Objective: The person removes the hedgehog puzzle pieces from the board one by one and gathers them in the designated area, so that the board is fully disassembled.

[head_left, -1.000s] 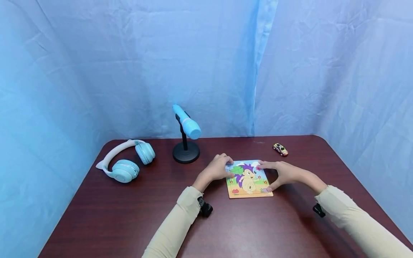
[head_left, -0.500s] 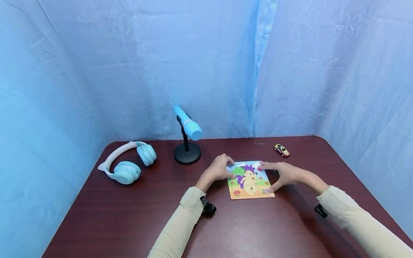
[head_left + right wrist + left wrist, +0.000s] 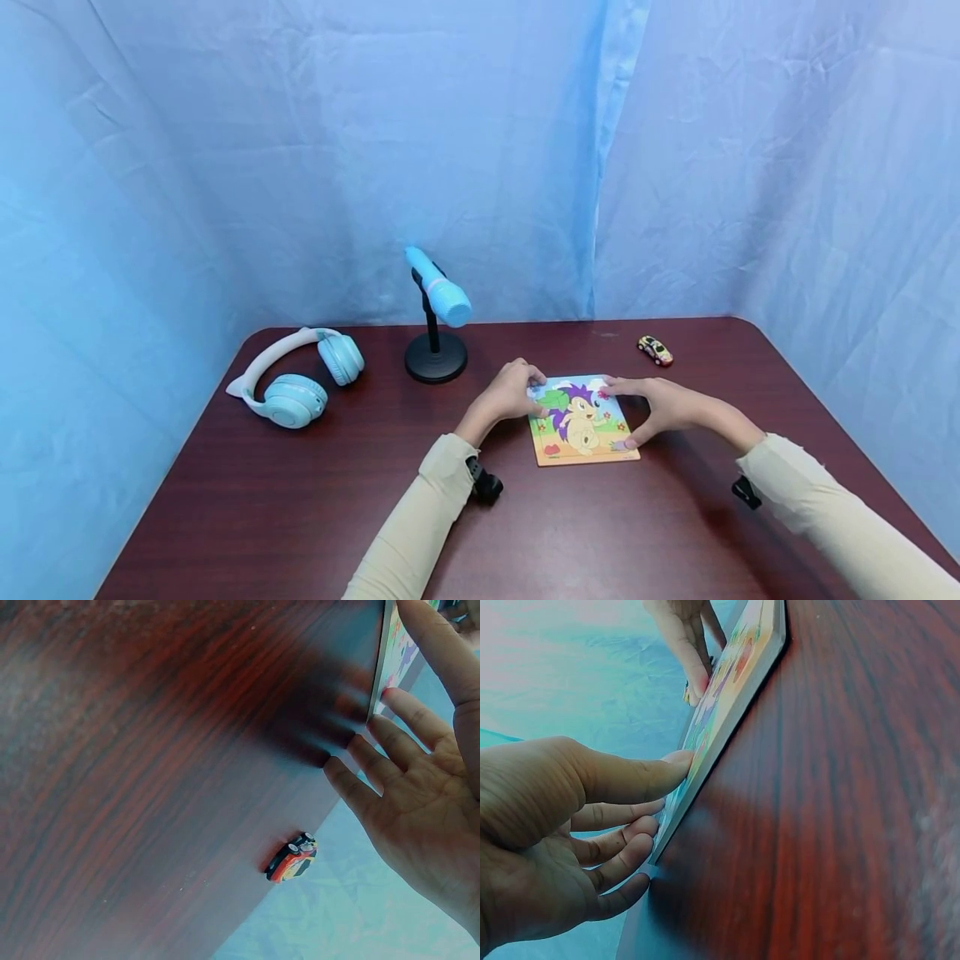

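A square puzzle board (image 3: 581, 417) with a purple-spined cartoon hedgehog lies on the table between both hands. My left hand (image 3: 506, 393) is at its left side. In the left wrist view the left thumb (image 3: 641, 778) touches the picture face, and the loosely bent fingers meet the board's edge. At the right side, my right hand (image 3: 663, 408) spreads its thumb and fingers along the border. The right wrist view shows its fingers (image 3: 409, 742) nearly straight, fingertips by the edge of the board.
Beyond the board at the right sits a small toy car (image 3: 655, 350). A blue microphone (image 3: 442, 293) on a black stand (image 3: 436, 357) is at the back. Blue and white headphones (image 3: 292, 400) lie at the left. Blue cloth (image 3: 480, 150) hangs around the dark red table (image 3: 300, 500).
The head view has shifted slightly. Both hands keep their places at the board's sides, and the board's near edge is a touch closer to me.
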Motion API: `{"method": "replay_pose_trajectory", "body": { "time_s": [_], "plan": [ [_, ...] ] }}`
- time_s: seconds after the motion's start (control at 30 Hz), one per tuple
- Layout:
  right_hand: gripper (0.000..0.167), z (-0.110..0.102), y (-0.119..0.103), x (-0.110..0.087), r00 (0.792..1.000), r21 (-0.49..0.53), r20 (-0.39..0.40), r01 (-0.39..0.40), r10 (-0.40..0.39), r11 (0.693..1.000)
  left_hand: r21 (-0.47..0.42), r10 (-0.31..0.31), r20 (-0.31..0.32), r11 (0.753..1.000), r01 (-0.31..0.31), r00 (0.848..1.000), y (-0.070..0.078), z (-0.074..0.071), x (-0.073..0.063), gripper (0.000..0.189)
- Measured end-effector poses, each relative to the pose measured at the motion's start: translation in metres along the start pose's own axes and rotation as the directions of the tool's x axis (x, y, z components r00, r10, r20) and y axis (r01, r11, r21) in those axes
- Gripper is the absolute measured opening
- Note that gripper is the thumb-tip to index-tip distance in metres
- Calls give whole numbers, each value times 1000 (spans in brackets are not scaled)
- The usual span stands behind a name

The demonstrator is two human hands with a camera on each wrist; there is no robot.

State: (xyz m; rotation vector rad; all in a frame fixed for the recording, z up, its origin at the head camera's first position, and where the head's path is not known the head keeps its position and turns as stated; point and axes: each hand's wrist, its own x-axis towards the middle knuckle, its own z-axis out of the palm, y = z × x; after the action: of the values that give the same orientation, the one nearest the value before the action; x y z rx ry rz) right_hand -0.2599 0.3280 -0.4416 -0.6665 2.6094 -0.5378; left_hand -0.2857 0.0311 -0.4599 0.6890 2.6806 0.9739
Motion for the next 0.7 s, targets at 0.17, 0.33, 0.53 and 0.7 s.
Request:
{"method": "replay_pose_trajectory", "body": {
  "time_s": [0.17,0.33,0.53,0.7],
  "plan": [
    [96,0,-1,-1,1000,5,-1,3,-3,1000,9,8,1,1000,-8,1000,-2,1,2,47],
    [96,-1,-1,-1,1000,2,-1,5,-5,1000,-6,1,6,1000,-1,1000,-2,0,3,47],
    [95,-2,-3,-2,1000,6,1,9,-9,1000,-14,-1,4,1000,1,1000,0,-1,2,48],
    [95,-2,-4,-2,1000,9,7,13,-13,1000,7,-1,4,1000,1,1000,0,-1,3,49]
  ]
}}
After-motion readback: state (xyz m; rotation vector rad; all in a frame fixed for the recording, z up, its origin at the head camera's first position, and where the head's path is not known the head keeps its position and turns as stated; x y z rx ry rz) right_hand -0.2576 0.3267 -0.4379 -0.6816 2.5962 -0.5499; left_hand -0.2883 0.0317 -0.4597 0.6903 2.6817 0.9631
